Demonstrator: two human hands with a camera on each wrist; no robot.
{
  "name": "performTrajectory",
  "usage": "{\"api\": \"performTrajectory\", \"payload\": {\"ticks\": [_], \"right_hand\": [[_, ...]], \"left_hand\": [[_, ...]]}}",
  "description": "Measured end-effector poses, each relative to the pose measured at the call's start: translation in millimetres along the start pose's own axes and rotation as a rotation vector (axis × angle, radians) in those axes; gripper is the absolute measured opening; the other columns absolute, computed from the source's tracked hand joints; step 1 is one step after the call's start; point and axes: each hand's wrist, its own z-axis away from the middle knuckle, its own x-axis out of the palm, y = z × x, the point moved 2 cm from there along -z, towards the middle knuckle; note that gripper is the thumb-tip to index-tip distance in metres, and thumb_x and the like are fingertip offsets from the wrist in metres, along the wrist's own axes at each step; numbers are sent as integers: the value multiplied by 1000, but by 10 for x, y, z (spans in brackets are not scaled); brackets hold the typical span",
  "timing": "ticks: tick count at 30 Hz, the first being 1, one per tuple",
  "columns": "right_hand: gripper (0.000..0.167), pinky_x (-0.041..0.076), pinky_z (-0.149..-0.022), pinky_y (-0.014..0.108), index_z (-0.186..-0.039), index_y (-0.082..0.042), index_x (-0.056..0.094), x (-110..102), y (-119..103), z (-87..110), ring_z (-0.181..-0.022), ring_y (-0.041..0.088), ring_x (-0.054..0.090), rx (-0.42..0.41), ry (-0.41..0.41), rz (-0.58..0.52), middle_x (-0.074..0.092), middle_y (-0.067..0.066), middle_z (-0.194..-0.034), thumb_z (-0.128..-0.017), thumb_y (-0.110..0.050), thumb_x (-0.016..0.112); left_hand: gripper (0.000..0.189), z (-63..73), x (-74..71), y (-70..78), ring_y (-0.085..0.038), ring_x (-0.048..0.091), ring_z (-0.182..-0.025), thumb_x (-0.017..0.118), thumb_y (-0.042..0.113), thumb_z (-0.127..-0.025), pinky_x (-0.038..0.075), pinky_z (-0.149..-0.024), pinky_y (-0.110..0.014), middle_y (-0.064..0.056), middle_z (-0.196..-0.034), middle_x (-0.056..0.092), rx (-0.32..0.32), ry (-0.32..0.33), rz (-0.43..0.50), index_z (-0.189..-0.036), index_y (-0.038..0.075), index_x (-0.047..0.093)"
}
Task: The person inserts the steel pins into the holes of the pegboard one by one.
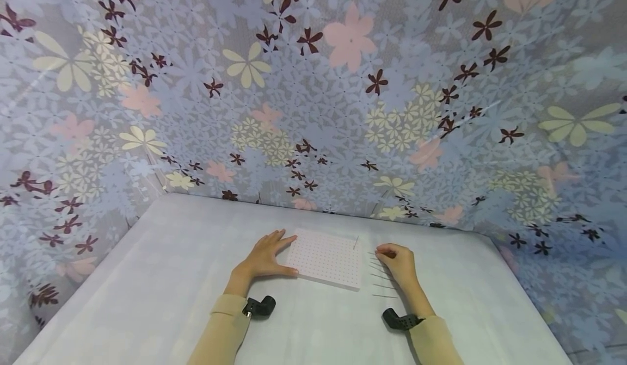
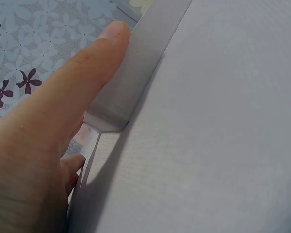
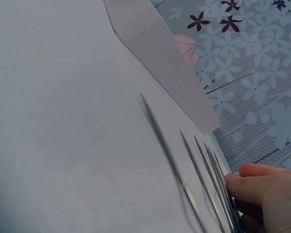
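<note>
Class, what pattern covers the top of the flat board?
The board is whitish with even rows of small dots; the head view shows it best.

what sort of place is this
Perhaps a makeshift recording booth: a flower-patterned backdrop runs behind and along both sides of a white-topped table, and black wrist cameras are being worn.

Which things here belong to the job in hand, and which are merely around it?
Part of the job:
dotted white board, touched by the left hand
thin metal rods in a row, right hand at the far end
single rod standing near the board's far right corner

Merely around it:
white tabletop
floral backdrop
black wrist-worn devices
</note>
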Motion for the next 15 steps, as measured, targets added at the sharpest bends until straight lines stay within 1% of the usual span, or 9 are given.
{"api": "performTrajectory", "payload": {"ticks": [5,8,11,13,15], "right_hand": [[10,49,-65,17,-90,-1,74,12,15,12,-72,10,60,-23,-9,29,73,12,-84,-80,0,73],[10,50,-67,18,-91,-2,74,22,14,20,-76,13,61,-68,-21,42,72,11,-87,-82,1,70],[11,50,-69,19,-91,-1,73,25,2,22,-80,19,62,-123,-26,29,71,10,-88,-84,4,66],[14,51,-71,19,-93,0,73,28,-5,16,-83,23,63,-142,-32,24,69,10,-90,-85,6,63],[16,50,-71,18,-94,0,73,27,-12,13,-84,24,62,-155,-25,17,67,10,-91,-86,7,62]], "left_hand": [[95,-7,6,8,-42,21,-145,79,55,-67,15,-119,-59,-20,-156,24,3,-4,-1,-147,22,38],[95,-10,10,6,-43,22,-144,79,55,-67,16,-118,-59,-20,-156,25,3,-3,-7,-146,21,38],[95,-13,12,2,-42,21,-144,79,54,-67,16,-118,-59,-20,-156,25,1,-4,-11,-146,21,39],[95,-14,11,-1,-43,21,-145,79,54,-67,15,-118,-59,-20,-156,24,1,-5,-11,-147,21,38],[95,-17,11,-4,-43,21,-145,78,54,-67,15,-118,-59,-20,-156,24,1,-6,-14,-147,21,38]]}}
